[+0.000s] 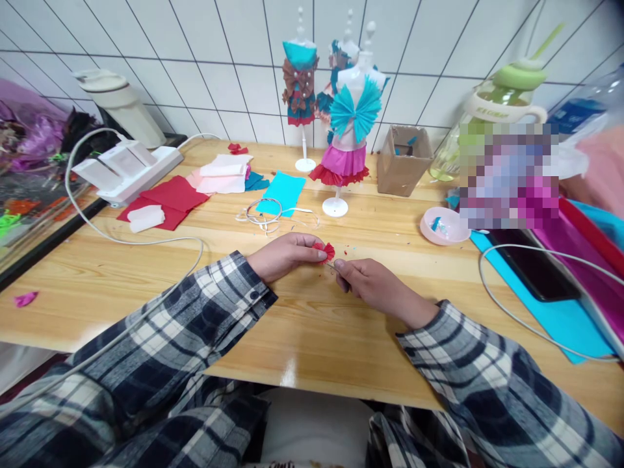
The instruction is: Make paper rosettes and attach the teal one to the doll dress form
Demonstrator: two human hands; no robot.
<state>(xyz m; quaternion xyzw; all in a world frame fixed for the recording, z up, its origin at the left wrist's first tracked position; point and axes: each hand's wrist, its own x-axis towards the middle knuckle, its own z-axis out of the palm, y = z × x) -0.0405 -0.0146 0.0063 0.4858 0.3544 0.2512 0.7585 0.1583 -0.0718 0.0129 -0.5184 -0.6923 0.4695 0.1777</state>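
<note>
My left hand (291,253) is closed, pinching a small gathered red crepe paper piece (329,251) between thumb and fingers. Close beside it, my right hand (366,281) is closed on a thin, greyish, wire-like strand (330,265) that reaches toward the red paper. Most of the strand is hidden by the fingers. Beyond my hands stands a small white dress form (335,207) wearing a turquoise pleated paper bow (357,109) and a pink and red paper skirt (345,164). A loop of thin ribbon (264,214) lies in front of a turquoise paper sheet (287,188).
More dressed forms, one with a turquoise top (300,57), stand by the tiled wall. A cardboard box (403,164), pink bowl (444,235) and phone (535,265) are to the right. Red paper (178,198) and a power strip (146,175) lie left, with a cable crossing the table.
</note>
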